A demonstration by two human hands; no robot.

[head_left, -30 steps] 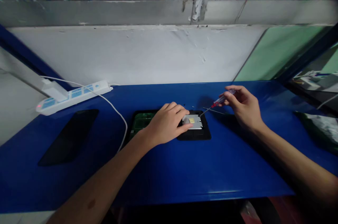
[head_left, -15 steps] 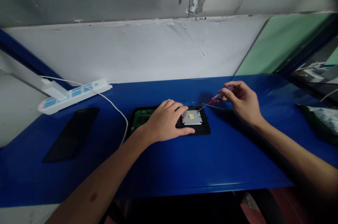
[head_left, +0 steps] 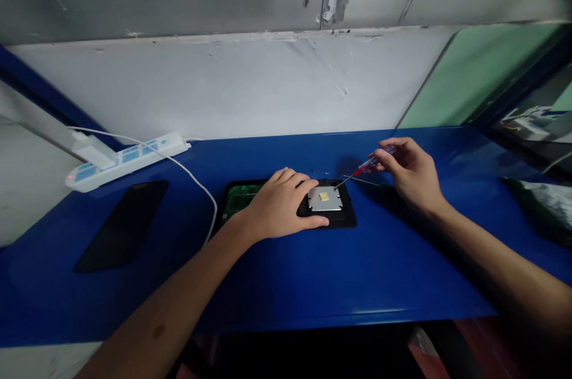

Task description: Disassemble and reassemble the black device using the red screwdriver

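A black device casing (head_left: 350, 217) lies flat on the blue table, with a green circuit board (head_left: 239, 199) at its left end. At its right end sits a silver metal plate (head_left: 333, 205) with a small pale yellow square pad (head_left: 324, 196) on it. My left hand (head_left: 281, 203) spans the casing's middle and holds it, fingers toward the far edge and thumb along the near side; the part beneath my palm is hidden. In my right hand (head_left: 411, 170) is a screwdriver (head_left: 370, 161) with a clear handle and red collar. Its tip meets the plate's far right corner.
A black phone-like slab (head_left: 120, 227) lies on the left of the table (head_left: 330, 283). Behind it stands a white power strip (head_left: 129, 161) with a plugged-in charger (head_left: 95, 151). A white cable (head_left: 196, 182) runs down toward the casing. At the right edge is a green and silver bag (head_left: 547, 206).
The view has shifted very slightly. Both hands, the screwdriver and the casing keep the same positions relative to each other.
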